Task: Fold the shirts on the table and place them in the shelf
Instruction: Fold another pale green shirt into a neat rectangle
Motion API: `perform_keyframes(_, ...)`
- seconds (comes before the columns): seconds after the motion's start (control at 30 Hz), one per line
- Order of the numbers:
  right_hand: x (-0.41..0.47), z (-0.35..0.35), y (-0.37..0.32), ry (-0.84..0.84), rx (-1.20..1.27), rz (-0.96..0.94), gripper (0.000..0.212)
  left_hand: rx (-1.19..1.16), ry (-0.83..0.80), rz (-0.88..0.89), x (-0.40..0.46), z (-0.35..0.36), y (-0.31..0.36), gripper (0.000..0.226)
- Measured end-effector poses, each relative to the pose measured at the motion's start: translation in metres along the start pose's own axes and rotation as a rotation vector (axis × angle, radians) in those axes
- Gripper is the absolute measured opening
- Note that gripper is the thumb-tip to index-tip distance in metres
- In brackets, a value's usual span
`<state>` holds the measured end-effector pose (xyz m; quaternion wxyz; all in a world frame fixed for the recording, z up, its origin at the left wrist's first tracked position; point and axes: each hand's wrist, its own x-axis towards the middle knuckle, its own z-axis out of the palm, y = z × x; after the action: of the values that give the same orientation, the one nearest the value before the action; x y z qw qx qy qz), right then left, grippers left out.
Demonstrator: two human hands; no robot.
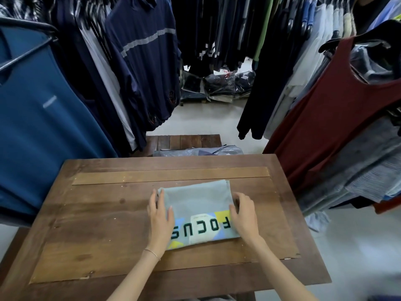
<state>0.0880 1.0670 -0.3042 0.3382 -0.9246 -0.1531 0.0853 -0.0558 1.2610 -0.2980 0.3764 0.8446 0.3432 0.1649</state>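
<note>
Shirt [196, 205], pale grey-green, folded into a compact rectangle near the middle of the bench [108, 224], printed panel reading FOCUS at its near end. Left hand [159, 220] flat against the shirt's left edge, fingers [154, 197] straight and pressed together, thumb lying on the fabric. Right hand [244, 216] cupped over the shirt's right edge, fingers [238, 197] loosely bent and slightly spread, thumb on top by the yellow patch; whether any fabric is pinched underneath, cannot tell. Probably the end of the folding step: squaring the sides, or gathering the bundle for a lift. Next likely needed: fingertips slid under both long edges, bundle raised level so the layers at the far end stay together, then carried to the shelf. No shelf visible from here. Beyond the shirt, hanging clothes [141, 61] on racks, and just past the bench's far edge a plastic-wrapped bundle [198, 151].
</note>
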Motion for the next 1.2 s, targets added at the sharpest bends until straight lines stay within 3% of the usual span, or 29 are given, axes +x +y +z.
perform_keyframes(0.13,0.011,-0.010,-0.012,-0.165,0.125,0.226,0.041,-0.107,-0.019,-0.299,0.006,-0.011,0.004,0.060)
perform_keyframes(0.3,0.021,-0.010,-0.020,-0.357,0.104,0.337,0.038,-0.140,-0.303,-0.521,0.019,-0.021,-0.002,0.042)
perform_keyframes(0.43,0.017,-0.009,-0.023,-0.358,0.172,0.242,0.029,-0.357,-0.480,-0.540,0.018,-0.029,-0.003,0.028)
perform_keyframes(0.6,0.012,-0.013,-0.024,-0.414,0.443,0.324,0.014,-0.588,-0.542,-0.561,0.017,-0.030,0.001,0.042)
perform_keyframes(0.77,0.002,-0.021,-0.021,-0.486,0.722,0.510,0.025,-0.671,-0.596,-0.526,0.015,-0.033,0.017,0.035)
perform_keyframes(1.2,-0.014,-0.071,-0.043,-0.478,1.071,0.631,0.035,-0.861,-0.744,-0.539,0.033,-0.050,0.050,0.036)
